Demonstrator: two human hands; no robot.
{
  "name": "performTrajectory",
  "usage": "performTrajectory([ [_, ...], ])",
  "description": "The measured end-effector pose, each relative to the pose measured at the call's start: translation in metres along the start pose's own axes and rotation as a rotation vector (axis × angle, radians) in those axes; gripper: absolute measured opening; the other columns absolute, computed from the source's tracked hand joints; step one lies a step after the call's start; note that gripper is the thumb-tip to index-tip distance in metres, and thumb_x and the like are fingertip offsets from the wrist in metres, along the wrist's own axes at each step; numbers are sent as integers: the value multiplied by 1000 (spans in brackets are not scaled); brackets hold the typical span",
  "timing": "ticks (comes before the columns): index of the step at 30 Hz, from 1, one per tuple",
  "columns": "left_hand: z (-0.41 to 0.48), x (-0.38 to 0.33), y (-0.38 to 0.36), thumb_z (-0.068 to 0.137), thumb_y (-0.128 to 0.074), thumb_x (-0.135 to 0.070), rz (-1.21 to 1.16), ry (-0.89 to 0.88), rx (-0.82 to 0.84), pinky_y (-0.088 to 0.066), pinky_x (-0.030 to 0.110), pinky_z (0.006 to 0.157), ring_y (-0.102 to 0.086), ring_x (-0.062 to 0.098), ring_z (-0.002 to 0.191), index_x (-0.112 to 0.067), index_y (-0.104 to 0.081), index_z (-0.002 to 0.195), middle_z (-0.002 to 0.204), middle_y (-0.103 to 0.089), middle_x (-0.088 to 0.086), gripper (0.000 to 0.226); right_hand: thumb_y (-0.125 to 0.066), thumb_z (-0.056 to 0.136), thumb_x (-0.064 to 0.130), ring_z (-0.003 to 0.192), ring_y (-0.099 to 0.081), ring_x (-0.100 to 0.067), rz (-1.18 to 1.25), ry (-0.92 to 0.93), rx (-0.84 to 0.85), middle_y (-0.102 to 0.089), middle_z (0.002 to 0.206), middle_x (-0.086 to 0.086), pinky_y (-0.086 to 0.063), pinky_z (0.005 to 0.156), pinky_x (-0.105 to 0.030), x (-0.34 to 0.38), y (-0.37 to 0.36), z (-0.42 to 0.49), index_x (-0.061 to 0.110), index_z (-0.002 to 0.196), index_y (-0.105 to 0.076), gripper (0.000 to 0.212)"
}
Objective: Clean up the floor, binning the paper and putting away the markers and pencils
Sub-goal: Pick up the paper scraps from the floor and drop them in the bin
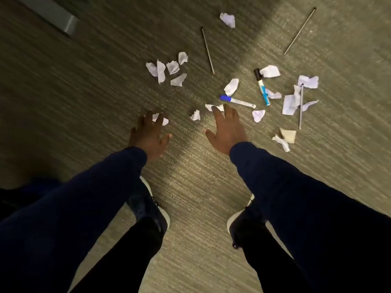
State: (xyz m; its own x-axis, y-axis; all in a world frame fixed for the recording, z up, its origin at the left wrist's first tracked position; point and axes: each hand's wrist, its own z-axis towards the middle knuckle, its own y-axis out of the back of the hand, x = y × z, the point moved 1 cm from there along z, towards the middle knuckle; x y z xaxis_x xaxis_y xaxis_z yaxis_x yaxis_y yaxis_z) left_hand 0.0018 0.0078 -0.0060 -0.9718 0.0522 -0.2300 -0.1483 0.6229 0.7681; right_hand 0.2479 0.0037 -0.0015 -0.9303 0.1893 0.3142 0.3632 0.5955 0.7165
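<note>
Torn white paper scraps lie scattered on the carpet, with a cluster (167, 69) at upper middle. My left hand (148, 134) reaches down, fingers spread over one scrap (164, 121). My right hand (227, 129) is open too, fingertips just over another scrap (211, 107). A small scrap (195, 115) lies between the hands. A blue-capped marker (237, 101) lies just beyond my right fingers. A black-capped marker (262, 86) lies further right. Three pencils lie around: one at top middle (207, 50), one at top right (300, 31), one at right (300, 106).
My two shoes (152, 206) (241, 220) stand on the grey-green carpet below the hands. A grey furniture base (53, 14) sits at the top left. A tan scrap (288, 135) lies at right among more paper (289, 104).
</note>
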Motion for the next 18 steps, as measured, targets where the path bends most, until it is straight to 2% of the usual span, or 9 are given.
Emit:
performTrajectory([
  [3, 35, 19, -47, 95, -59, -39, -64, 119, -16, -48, 59, 99, -29, 40, 143, -28, -33, 149, 163, -17, 13, 61, -61, 91, 45, 146, -21, -44, -20, 55, -32, -23, 159, -18, -45, 104, -56, -2, -36, 49, 23, 151, -33, 69],
  [5, 57, 29, -74, 95, -60, -34, -74, 114, -44, -51, 57, 95, -30, 42, 142, -31, -35, 149, 163, -15, 16, 60, -61, 90, 49, 147, -17, -47, -40, 63, -26, -21, 158, -18, -45, 104, -56, -2, -58, 77, 25, 149, -35, 69],
  [9, 83, 40, -101, 94, -62, -25, -3, 61, -125, -55, 56, 87, -43, 43, 129, -27, -43, 143, 150, -32, 19, 53, -66, 86, 47, 136, -33, -44, -126, 8, -98, -29, 151, -21, -49, 96, -54, 2, -92, 99, 23, 138, -48, 61],
  [12, 87, 42, -108, 90, -62, -8, 0, 37, -140, -55, 53, 87, -49, 38, 126, -16, -54, 128, 143, -38, 18, 40, -63, 91, 29, 120, -45, -39, -176, 48, -182, -42, 139, -21, -52, 88, -50, 1, -107, 100, 16, 130, -57, 42],
  [15, 89, 43, -107, 83, -57, 10, -25, -10, -133, -57, 50, 82, -54, 36, 118, -7, -58, 114, 134, -44, 18, 35, -60, 92, 10, 115, -49, -39, -169, 144, -178, -48, 131, -22, -54, 83, -49, -5, -111, 103, 7, 122, -62, 31],
  [18, 99, 39, -95, 84, -57, 10, -117, -12, -143, -55, 48, 86, -57, 34, 112, -3, -59, 111, 128, -49, 16, 30, -57, 92, 3, 105, -56, -40, -73, 164, -211, -56, 118, -23, -53, 78, -45, -6, -104, 113, 0, 115, -65, 25],
])
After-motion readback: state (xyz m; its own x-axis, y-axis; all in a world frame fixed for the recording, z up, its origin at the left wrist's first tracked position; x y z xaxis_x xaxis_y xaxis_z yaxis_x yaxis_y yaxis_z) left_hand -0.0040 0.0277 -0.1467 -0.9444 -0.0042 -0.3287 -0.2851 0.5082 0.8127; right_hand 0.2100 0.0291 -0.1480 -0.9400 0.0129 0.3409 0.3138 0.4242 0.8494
